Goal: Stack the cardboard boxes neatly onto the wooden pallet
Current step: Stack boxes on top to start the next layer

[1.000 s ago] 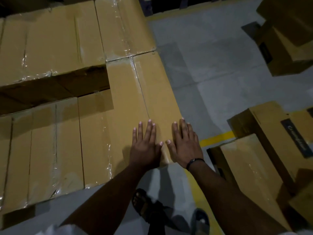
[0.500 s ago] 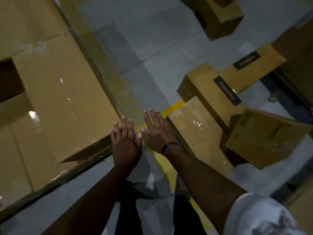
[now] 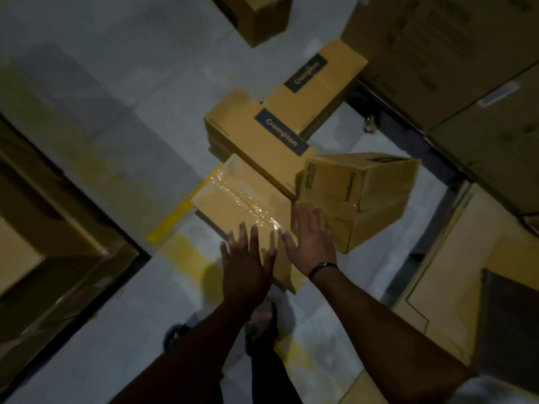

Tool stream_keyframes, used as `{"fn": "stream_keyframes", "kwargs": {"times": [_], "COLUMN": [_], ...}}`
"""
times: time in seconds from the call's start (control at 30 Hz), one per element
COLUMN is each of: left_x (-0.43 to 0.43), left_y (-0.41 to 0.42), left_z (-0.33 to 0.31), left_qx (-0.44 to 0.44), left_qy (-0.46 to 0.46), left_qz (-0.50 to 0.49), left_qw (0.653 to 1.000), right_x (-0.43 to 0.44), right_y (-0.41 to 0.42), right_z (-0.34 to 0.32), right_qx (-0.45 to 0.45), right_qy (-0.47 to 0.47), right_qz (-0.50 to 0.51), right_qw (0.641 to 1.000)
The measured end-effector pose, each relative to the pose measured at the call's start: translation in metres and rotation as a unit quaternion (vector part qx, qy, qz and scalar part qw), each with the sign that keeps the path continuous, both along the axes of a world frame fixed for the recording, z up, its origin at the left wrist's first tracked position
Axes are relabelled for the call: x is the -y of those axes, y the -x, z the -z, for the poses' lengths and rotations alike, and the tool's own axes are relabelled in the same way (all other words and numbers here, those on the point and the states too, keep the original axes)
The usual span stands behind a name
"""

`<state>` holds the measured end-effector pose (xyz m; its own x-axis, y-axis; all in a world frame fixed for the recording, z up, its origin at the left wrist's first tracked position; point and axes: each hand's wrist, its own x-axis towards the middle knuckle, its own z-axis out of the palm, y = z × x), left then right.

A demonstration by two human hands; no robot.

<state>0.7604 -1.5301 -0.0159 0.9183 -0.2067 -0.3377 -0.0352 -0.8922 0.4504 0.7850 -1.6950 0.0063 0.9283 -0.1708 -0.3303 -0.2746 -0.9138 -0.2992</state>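
Note:
A taped cardboard box point(image 3: 233, 196) lies flat on the grey floor in front of me. My left hand point(image 3: 246, 262) hovers over its near end, fingers straight and spread. Beside it my right hand point(image 3: 310, 239), with a dark wristband, is also spread flat above the box's near right corner. Neither hand holds anything. Behind that box lies a long labelled box point(image 3: 256, 132), and a tilted box point(image 3: 358, 196) leans to its right. The stacked boxes point(image 3: 43, 228) fill the left edge; the pallet under them is hidden.
Another long labelled box point(image 3: 320, 83) lies further back, and one more box point(image 3: 259, 18) sits at the top. Tall stacks of cartons point(image 3: 481, 97) close off the right side. A yellow floor line point(image 3: 175, 214) runs under the near box. My feet show at the bottom.
I have turned right, away from the stacked boxes. Both hands left the stack's top box and moved over the taped box on the floor.

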Motion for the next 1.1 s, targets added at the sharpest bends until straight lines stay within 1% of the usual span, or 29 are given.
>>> {"fn": "stream_keyframes", "kwargs": {"times": [0.07,0.13,0.17,0.23,0.3,0.37,0.47,0.57,0.6,0.63,0.67,0.73,0.8,0.83,0.87,0.93,0.97,1.03,1.1], "left_x": [0.024,0.05,0.066,0.106,0.148,0.188,0.24,0.27,0.273,0.273,0.272,0.268,0.263,0.26,0.255,0.243,0.236,0.221,0.206], "left_y": [-0.023,-0.054,-0.071,-0.104,-0.129,-0.144,-0.157,-0.167,-0.169,-0.17,-0.17,-0.167,-0.163,-0.162,-0.162,-0.164,-0.163,-0.158,-0.151], "left_z": [0.009,0.013,0.013,0.011,0.01,0.008,0.005,0.01,0.013,0.016,0.017,0.016,0.012,0.008,0.003,-0.008,-0.015,-0.03,-0.047], "left_qx": [0.016,0.048,0.057,0.047,0.051,0.066,0.072,0.051,0.048,0.053,0.063,0.082,0.094,0.097,0.098,0.098,0.095,0.07,0.024], "left_qy": [0.008,0.026,0.032,0.037,0.051,0.052,0.033,0.001,-0.006,-0.004,0.005,0.014,-0.009,-0.024,-0.039,-0.066,-0.077,-0.084,-0.068], "left_qz": [0.075,0.132,0.156,0.184,0.208,0.253,0.322,0.376,0.383,0.384,0.383,0.382,0.371,0.357,0.343,0.324,0.318,0.306,0.279], "left_qw": [0.997,0.99,0.986,0.981,0.975,0.964,0.944,0.925,0.923,0.922,0.922,0.92,0.924,0.929,0.933,0.939,0.94,0.946,0.958], "right_x": [0.025,0.046,0.055,0.076,0.093,0.109,0.136,0.157,0.16,0.163,0.165,0.171,0.172,0.169,0.163,0.142,0.134,0.121,0.111], "right_y": [0.001,0.0,-0.002,-0.005,-0.005,-0.002,0.001,0.005,0.006,0.007,0.009,0.018,0.029,0.032,0.032,0.028,0.028,0.034,0.044], "right_z": [0.007,0.017,0.023,0.039,0.056,0.075,0.093,0.109,0.114,0.121,0.131,0.167,0.2,0.202,0.191,0.131,0.104,0.068,0.05], "right_qx": [0.033,0.069,0.083,0.101,0.103,0.102,0.079,0.024,0.015,0.015,0.014,-0.004,-0.03,-0.045,-0.064,-0.07,-0.052,-0.027,-0.046], "right_qy": [-0.019,-0.064,-0.093,-0.153,-0.185,-0.209,-0.245,-0.32,-0.355,-0.393,-0.43,-0.458,-0.456,-0.441,-0.423,-0.391,-0.385,-0.364,-0.316], "right_qz": [0.132,0.283,0.359,0.506,0.607,0.662,0.713,0.753,0.753,0.744,0.726,0.699,0.674,0.664,0.661,0.657,0.657,0.676,0.686], "right_qw": [0.991,0.955,0.925,0.843,0.766,0.713,0.652,0.575,0.554,0.54,0.537,0.549,0.581,0.602,0.617,0.64,0.646,0.641,0.654]}}
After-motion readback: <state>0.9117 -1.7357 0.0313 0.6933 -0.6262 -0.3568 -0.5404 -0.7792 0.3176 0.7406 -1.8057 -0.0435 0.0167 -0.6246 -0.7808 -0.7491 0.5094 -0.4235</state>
